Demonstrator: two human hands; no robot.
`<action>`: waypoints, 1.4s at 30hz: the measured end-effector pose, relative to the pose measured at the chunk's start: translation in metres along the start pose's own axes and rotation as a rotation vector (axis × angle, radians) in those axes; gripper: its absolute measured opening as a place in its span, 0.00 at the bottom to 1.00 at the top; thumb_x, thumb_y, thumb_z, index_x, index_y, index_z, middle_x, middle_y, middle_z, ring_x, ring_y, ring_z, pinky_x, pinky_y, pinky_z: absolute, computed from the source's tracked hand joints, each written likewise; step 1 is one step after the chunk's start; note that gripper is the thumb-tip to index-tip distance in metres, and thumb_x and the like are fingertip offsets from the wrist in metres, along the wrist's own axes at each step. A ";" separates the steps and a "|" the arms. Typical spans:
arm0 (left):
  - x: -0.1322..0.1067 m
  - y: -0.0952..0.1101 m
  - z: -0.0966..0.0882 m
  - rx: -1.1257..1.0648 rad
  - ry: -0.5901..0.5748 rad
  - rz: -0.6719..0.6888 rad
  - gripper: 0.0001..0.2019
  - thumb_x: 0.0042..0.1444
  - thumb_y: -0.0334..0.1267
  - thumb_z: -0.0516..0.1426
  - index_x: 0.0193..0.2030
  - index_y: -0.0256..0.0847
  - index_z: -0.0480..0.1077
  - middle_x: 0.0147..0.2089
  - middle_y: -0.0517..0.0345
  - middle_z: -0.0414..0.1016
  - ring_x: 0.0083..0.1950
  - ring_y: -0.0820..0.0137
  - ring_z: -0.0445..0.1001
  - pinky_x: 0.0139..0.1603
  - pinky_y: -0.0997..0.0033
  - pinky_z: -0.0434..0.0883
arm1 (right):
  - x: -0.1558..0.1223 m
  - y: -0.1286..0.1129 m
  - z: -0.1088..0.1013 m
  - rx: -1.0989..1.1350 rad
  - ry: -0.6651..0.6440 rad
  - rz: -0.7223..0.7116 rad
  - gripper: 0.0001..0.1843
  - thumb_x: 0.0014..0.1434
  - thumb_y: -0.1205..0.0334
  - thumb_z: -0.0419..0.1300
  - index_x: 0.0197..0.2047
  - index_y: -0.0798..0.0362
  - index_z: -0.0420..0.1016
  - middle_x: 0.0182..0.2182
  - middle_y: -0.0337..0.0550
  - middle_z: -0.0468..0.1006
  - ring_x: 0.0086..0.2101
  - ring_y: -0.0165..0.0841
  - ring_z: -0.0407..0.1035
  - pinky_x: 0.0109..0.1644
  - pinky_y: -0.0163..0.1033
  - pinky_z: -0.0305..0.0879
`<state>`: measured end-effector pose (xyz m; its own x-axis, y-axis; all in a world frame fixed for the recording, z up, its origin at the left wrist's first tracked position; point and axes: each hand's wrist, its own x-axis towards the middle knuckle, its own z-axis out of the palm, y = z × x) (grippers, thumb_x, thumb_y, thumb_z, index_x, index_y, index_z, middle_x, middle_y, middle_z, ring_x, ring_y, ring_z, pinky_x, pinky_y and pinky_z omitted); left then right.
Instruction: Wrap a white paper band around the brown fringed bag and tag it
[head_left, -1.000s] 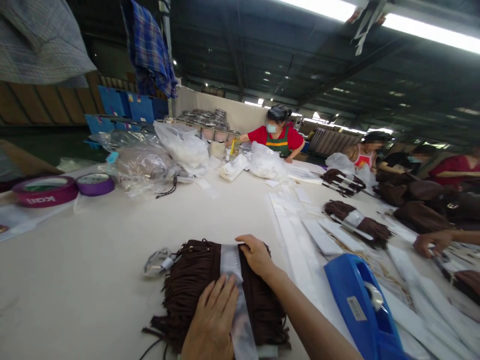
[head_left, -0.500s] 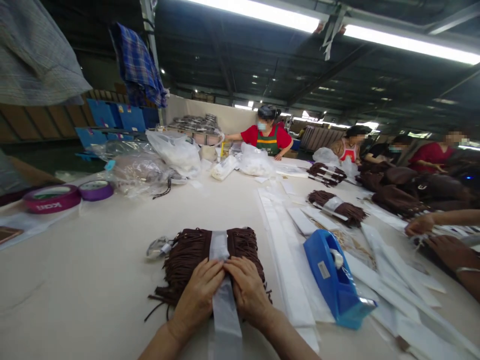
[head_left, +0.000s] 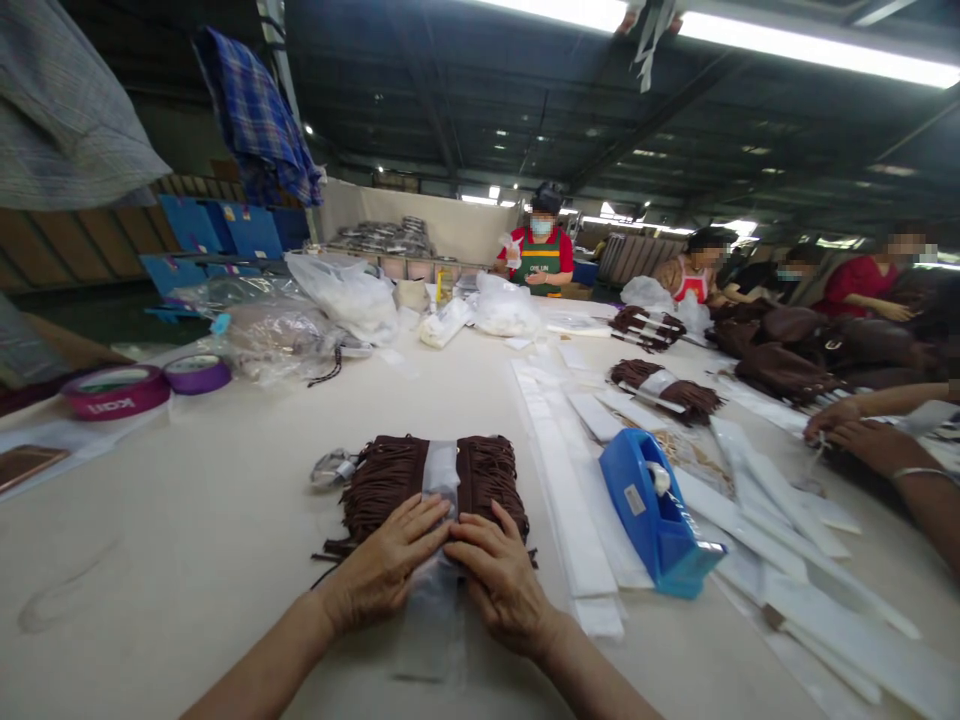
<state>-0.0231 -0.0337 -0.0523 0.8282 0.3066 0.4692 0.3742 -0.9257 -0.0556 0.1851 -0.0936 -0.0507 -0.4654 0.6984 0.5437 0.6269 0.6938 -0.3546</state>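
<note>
A dark brown fringed bag [head_left: 487, 475] lies on the table in front of me, a translucent white strip [head_left: 440, 465] running across its middle. My left hand [head_left: 390, 560] rests on the front part of the bag, its fingers stretched out over the strip. Beside it, my right hand [head_left: 499, 575] presses down with fingers spread, its fingertips near the strip's right edge. The strip's loose end trails under and between my hands toward me. Both thumbs are mostly hidden. A clear plastic-wrapped piece [head_left: 332, 468] sits at the bag's left end.
A blue tape dispenser [head_left: 652, 515] stands to the right, among white strips [head_left: 559, 490]. Two wrapped fringed bundles lie farther back, one nearer [head_left: 667, 390]. Tape rolls [head_left: 116, 390] and a phone [head_left: 30, 467] are at left. A co-worker's hands [head_left: 862, 430] work at far right.
My fingers have flattened and spread more over the strip, whose loose end has shifted and lies lower. The view has shifted slightly. The co-worker across the table has drawn an outstretched arm in.
</note>
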 end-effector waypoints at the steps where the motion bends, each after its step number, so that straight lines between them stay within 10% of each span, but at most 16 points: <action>1: -0.001 0.000 -0.003 -0.006 -0.035 0.015 0.29 0.51 0.27 0.47 0.63 0.35 0.53 0.62 0.44 0.58 0.66 0.61 0.51 0.61 0.54 0.60 | -0.001 0.000 0.001 -0.019 -0.002 0.006 0.19 0.55 0.71 0.50 0.51 0.50 0.67 0.50 0.44 0.71 0.55 0.35 0.58 0.64 0.52 0.38; 10: -0.010 0.004 -0.021 -0.154 -0.189 -0.019 0.35 0.46 0.22 0.45 0.64 0.41 0.49 0.64 0.50 0.56 0.65 0.63 0.52 0.62 0.53 0.57 | -0.005 0.005 0.012 -0.035 0.112 -0.012 0.14 0.57 0.67 0.53 0.46 0.47 0.71 0.44 0.42 0.75 0.52 0.35 0.63 0.63 0.53 0.43; 15: -0.003 0.004 -0.025 -0.413 -0.041 -0.147 0.17 0.55 0.28 0.46 0.46 0.43 0.71 0.48 0.55 0.74 0.53 0.67 0.69 0.53 0.65 0.68 | -0.008 0.008 0.014 0.008 0.100 -0.005 0.16 0.55 0.69 0.53 0.46 0.47 0.71 0.44 0.43 0.75 0.52 0.36 0.62 0.62 0.54 0.43; 24: 0.005 0.020 -0.002 -0.305 0.122 -0.279 0.11 0.60 0.41 0.51 0.33 0.43 0.71 0.35 0.59 0.73 0.38 0.70 0.70 0.37 0.68 0.60 | -0.018 -0.002 0.008 0.004 0.106 0.014 0.23 0.52 0.74 0.50 0.50 0.50 0.66 0.48 0.45 0.71 0.55 0.38 0.58 0.62 0.56 0.45; 29: 0.005 0.024 0.000 -0.299 0.116 -0.279 0.07 0.59 0.37 0.53 0.32 0.42 0.70 0.35 0.61 0.71 0.38 0.70 0.67 0.38 0.68 0.56 | -0.057 -0.023 0.017 -0.013 0.234 0.229 0.22 0.50 0.77 0.49 0.47 0.50 0.66 0.41 0.46 0.71 0.44 0.36 0.65 0.47 0.44 0.63; 42: -0.001 0.030 0.005 -0.181 0.164 -0.245 0.11 0.46 0.27 0.60 0.37 0.41 0.66 0.39 0.59 0.69 0.42 0.67 0.65 0.42 0.65 0.57 | -0.061 -0.041 0.026 0.174 -0.078 0.630 0.20 0.42 0.75 0.58 0.38 0.46 0.73 0.39 0.39 0.72 0.43 0.38 0.65 0.46 0.44 0.57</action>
<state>-0.0101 -0.0610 -0.0587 0.6392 0.4985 0.5856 0.4610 -0.8579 0.2270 0.1717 -0.1598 -0.0889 -0.0902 0.9864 0.1371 0.6873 0.1613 -0.7082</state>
